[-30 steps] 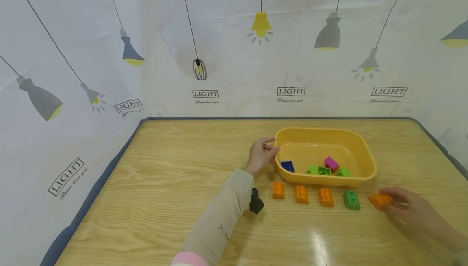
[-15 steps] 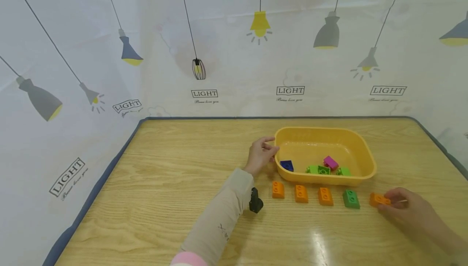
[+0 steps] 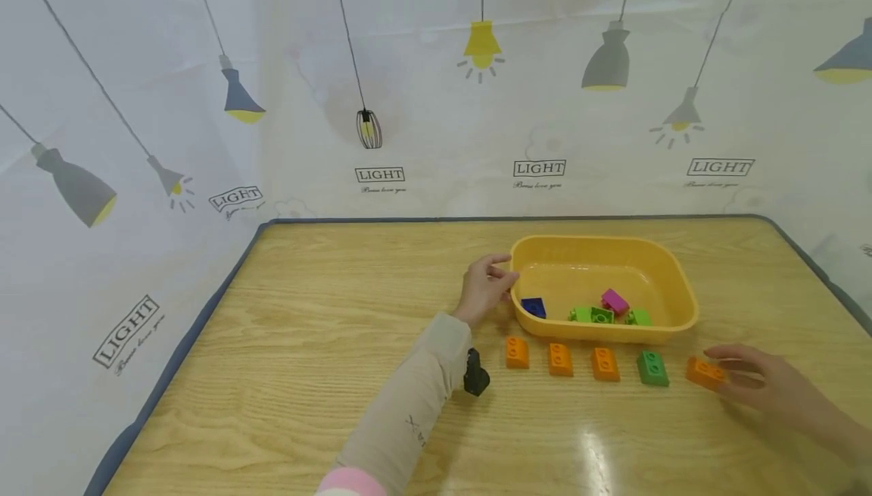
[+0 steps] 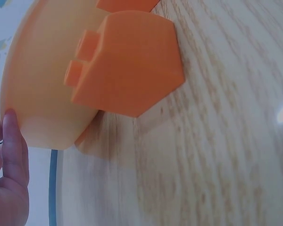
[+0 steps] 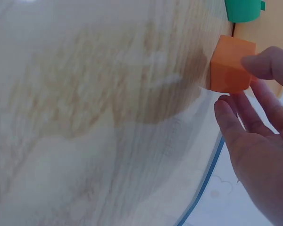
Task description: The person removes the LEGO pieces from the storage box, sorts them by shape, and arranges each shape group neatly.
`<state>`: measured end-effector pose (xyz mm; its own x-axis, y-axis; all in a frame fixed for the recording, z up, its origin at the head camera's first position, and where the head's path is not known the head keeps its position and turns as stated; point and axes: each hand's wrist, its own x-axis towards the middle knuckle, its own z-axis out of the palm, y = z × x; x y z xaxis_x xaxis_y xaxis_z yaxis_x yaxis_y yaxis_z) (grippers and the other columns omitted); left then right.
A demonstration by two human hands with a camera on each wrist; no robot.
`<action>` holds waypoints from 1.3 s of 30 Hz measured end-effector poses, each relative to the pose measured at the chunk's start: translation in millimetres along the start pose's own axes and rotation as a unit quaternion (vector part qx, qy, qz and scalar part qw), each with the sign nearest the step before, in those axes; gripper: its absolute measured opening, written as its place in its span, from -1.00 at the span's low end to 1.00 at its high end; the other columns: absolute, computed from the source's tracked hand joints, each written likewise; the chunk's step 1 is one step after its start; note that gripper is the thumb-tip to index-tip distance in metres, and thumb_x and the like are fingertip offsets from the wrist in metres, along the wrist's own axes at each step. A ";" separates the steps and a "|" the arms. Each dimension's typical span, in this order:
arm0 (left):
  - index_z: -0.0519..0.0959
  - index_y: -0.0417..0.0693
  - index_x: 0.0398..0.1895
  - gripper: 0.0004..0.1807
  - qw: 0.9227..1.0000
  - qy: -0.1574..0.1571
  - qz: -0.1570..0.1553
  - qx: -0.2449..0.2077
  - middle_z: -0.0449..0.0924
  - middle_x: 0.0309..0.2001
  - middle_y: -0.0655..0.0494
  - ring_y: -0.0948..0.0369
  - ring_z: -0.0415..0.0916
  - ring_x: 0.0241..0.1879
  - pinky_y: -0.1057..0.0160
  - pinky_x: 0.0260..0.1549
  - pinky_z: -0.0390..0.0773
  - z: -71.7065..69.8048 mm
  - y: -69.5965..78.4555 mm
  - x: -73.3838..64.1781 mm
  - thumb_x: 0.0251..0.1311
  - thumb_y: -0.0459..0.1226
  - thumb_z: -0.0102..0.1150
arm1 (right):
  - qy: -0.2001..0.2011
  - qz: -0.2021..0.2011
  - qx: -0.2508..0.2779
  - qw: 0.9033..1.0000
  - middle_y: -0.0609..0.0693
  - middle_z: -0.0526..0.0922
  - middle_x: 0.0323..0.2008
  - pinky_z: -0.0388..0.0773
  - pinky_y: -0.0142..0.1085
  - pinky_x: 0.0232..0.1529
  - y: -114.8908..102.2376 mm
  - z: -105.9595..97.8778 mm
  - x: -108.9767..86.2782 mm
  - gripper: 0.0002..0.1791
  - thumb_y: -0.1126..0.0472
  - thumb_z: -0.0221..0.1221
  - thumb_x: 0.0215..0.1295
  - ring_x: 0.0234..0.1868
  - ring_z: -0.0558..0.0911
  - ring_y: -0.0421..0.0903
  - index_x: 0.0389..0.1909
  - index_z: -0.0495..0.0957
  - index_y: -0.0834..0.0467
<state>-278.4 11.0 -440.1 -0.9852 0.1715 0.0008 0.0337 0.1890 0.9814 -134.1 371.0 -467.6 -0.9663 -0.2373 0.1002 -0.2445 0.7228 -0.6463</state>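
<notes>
My left hand (image 3: pixel 484 288) rests its fingertips against the left end of a yellow-orange plastic basin (image 3: pixel 671 325). In the left wrist view one straight finger (image 4: pixel 13 146) touches the basin's end. On the table at the right, my right hand (image 3: pixel 770 382) is around an orange toy building brick (image 3: pixel 706 373). Its fingers are spread loosely, and the thumb lies at the brick in the right wrist view. To the left of this brick, a green brick (image 3: pixel 652 369) and three orange bricks (image 3: pixel 605 364) form a row before the basin, studs up.
Inside the basin lie a dark blue brick (image 3: pixel 534 307), a magenta brick (image 3: pixel 615 301) and several light green bricks (image 3: pixel 602 316). A black object (image 3: pixel 475 375) shows beside the left sleeve. Printed cloth (image 3: pixel 436 102) hangs behind and beside the wooden table (image 3: pixel 306 344).
The right hand's orange brick has gone from tilted to flat on the table at the row's right end. The right fingers have loosened around it. My left hand stays at the basin.
</notes>
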 end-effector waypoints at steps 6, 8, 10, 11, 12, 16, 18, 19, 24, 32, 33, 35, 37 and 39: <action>0.46 -0.14 0.03 -0.60 1.000 -0.002 0.002 0.000 0.50 -0.41 0.02 0.25 0.47 -0.58 0.23 -0.50 0.62 0.4 -2.2 2.1 0.07 -0.34 0.18 | 0.016 -0.030 0.010 0.999 -0.50 0.42 -0.26 0.46 -0.62 -0.41 -1.5 4.7 1.5 -0.66 0.45 0.24 -0.04 -0.28 0.35 -0.62 -0.22 0.43 0.50; 0.46 -0.15 0.02 -0.61 1.000 0.000 0.003 0.000 0.50 -0.41 0.02 0.25 0.47 -0.59 0.22 -0.50 0.62 0.3 -2.4 2.7 0.07 -0.35 0.18 | 0.022 -0.007 -0.012 1.000 -0.29 0.53 -0.27 0.48 -0.58 -0.42 -4.6 5.3 2.2 -0.65 0.38 0.27 -0.04 -0.31 0.36 -0.61 -0.22 0.46 0.45; 0.47 -0.15 0.02 -0.61 1.000 0.001 0.004 0.001 0.50 -0.42 0.02 0.26 0.47 -0.59 0.21 -0.49 0.62 0.3 -2.4 3.1 0.06 -0.35 0.18 | 0.020 0.021 -0.026 0.999 -0.01 0.58 -0.26 0.50 -0.55 -0.43 -7.5 5.8 2.6 -0.62 0.30 0.29 -0.03 -0.35 0.38 -0.58 -0.20 0.47 0.42; 0.47 -0.15 0.02 -0.61 1.000 0.002 0.005 0.002 0.50 -0.42 0.02 0.26 0.47 -0.59 0.20 -0.49 0.62 0.2 -2.2 3.2 0.06 -0.35 0.18 | 0.015 0.040 -0.033 0.999 0.13 0.57 -0.25 0.51 -0.53 -0.43 -9.3 5.7 2.8 -0.60 0.26 0.29 -0.02 -0.37 0.39 -0.56 -0.18 0.47 0.40; 0.47 -0.15 0.02 -0.61 1.000 0.002 0.004 0.002 0.50 -0.42 0.02 0.25 0.47 -0.59 0.20 -0.49 0.62 0.1 -1.9 3.0 0.06 -0.35 0.18 | 0.010 0.055 -0.037 0.998 0.25 0.55 -0.25 0.51 -0.51 -0.42 -11.1 5.4 3.0 -0.57 0.22 0.29 -0.02 -0.39 0.41 -0.54 -0.17 0.46 0.40; 0.47 -0.15 0.02 -0.61 1.000 0.002 0.002 0.002 0.50 -0.42 0.02 0.25 0.47 -0.58 0.19 -0.49 0.62 0.3 -1.8 3.1 0.07 -0.34 0.18 | -0.002 0.081 -0.035 0.996 0.30 0.53 -0.23 0.53 -0.46 -0.43 -12.5 5.3 3.6 -0.49 0.15 0.29 -0.01 -0.42 0.44 -0.47 -0.13 0.41 0.43; 0.47 -0.14 0.02 -0.61 1.000 0.002 0.000 0.001 0.49 -0.42 0.03 0.25 0.47 -0.59 0.19 -0.48 0.62 0.2 -1.6 2.8 0.07 -0.34 0.18 | -0.002 0.078 -0.040 0.996 0.31 0.53 -0.23 0.54 -0.43 -0.43 -10.9 5.1 3.8 -0.45 0.14 0.29 -0.02 -0.41 0.44 -0.47 -0.10 0.39 0.44; 0.47 -0.14 0.02 -0.61 1.000 0.001 0.000 0.001 0.49 -0.42 0.03 0.26 0.46 -0.59 0.19 -0.48 0.62 0.2 -1.5 2.7 0.07 -0.34 0.18 | -0.003 0.076 -0.045 0.996 0.31 0.52 -0.22 0.54 -0.43 -0.42 -9.6 4.9 3.8 -0.42 0.13 0.30 -0.02 -0.41 0.42 -0.49 -0.08 0.37 0.44; 0.47 -0.16 0.02 -0.61 1.000 0.001 0.004 -0.002 0.49 -0.41 0.02 0.25 0.46 -0.60 0.17 -0.48 0.62 0.1 -1.4 1.9 0.07 -0.35 0.18 | 0.023 -0.005 -0.024 0.999 -0.14 0.51 -0.10 0.50 -0.54 -0.39 -2.2 6.5 4.2 -0.43 0.30 0.32 -0.09 -0.29 0.34 -0.61 -0.04 0.36 0.43; 0.47 -0.15 0.02 -0.62 1.000 -0.001 0.008 -0.004 0.49 -0.41 0.02 0.26 0.47 -0.57 0.18 -0.48 0.62 0.6 -3.3 3.2 0.08 -0.35 0.17 | 0.035 -0.097 0.020 0.994 -0.57 0.29 -0.10 0.43 -0.68 -0.33 1.2 13.5 8.1 -0.51 0.57 0.23 -0.15 -0.15 0.28 -0.66 -0.09 0.47 0.30; 0.47 -0.15 0.02 -0.62 1.000 -0.001 0.008 -0.003 0.49 -0.41 0.02 0.26 0.47 -0.57 0.19 -0.48 0.62 0.7 -3.5 3.2 0.08 -0.35 0.17 | 0.035 -0.084 0.012 0.996 -0.55 0.31 -0.12 0.44 -0.66 -0.35 0.3 13.9 8.2 -0.54 0.54 0.24 -0.14 -0.16 0.28 -0.66 -0.10 0.46 0.34; 0.47 -0.15 0.02 -0.62 1.000 -0.001 0.010 -0.003 0.49 -0.41 0.02 0.26 0.47 -0.58 0.20 -0.50 0.62 0.7 -4.2 3.5 0.08 -0.34 0.17 | 0.040 -0.056 -0.011 0.998 -0.50 0.34 -0.15 0.47 -0.62 -0.36 -1.7 14.4 8.5 -0.55 0.49 0.26 -0.13 -0.19 0.28 -0.67 -0.11 0.43 0.44; 0.47 -0.15 0.02 -0.62 1.000 -0.001 0.012 -0.002 0.49 -0.41 0.02 0.26 0.47 -0.58 0.20 -0.50 0.62 0.6 -4.5 3.5 0.08 -0.34 0.17 | 0.039 -0.030 -0.029 0.998 -0.29 0.47 -0.15 0.51 -0.56 -0.38 -3.7 14.4 8.9 -0.53 0.44 0.28 -0.11 -0.23 0.28 -0.67 -0.09 0.43 0.42; 0.47 -0.16 0.02 -0.62 1.000 -0.001 0.013 -0.002 0.49 -0.41 0.01 0.26 0.47 -0.58 0.20 -0.50 0.62 0.4 -4.6 3.5 0.08 -0.35 0.17 | 0.030 -0.008 -0.039 0.999 0.00 0.53 -0.13 0.56 -0.46 -0.38 -5.3 14.3 9.0 -0.52 0.39 0.28 -0.08 -0.25 0.26 -0.68 -0.06 0.42 0.39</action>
<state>-281.9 11.1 -444.7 -0.9838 0.1775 0.0261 0.0585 0.1800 0.9819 -140.3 355.8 -474.1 -0.9648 -0.2118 0.1558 -0.2629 0.7685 -0.5834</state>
